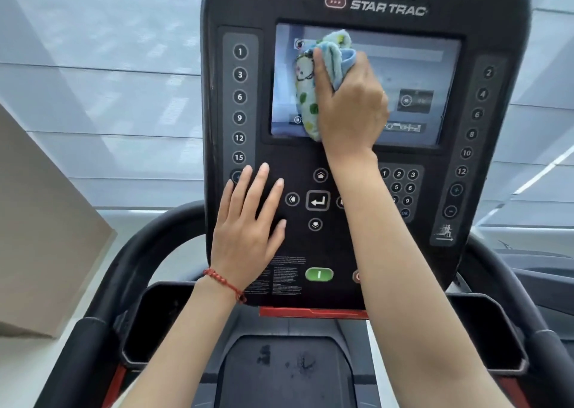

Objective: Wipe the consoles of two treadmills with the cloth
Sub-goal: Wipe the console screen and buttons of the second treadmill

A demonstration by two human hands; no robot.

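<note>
Both forearms enter from the bottom edge, elbows cut off. Right forearm hides part of the number pad (400, 190) and a red button beside the green button (319, 274). Right hand (351, 103) clutches the bunched cloth (313, 81) and presses it flat on the screen (403, 75); screen content behind and left of the grip is blurred. Left hand (248, 224), fingers spread wide, lies empty on the console (341, 246), below-left of the cloth. Red bracelet (223, 283) on that wrist.
</note>
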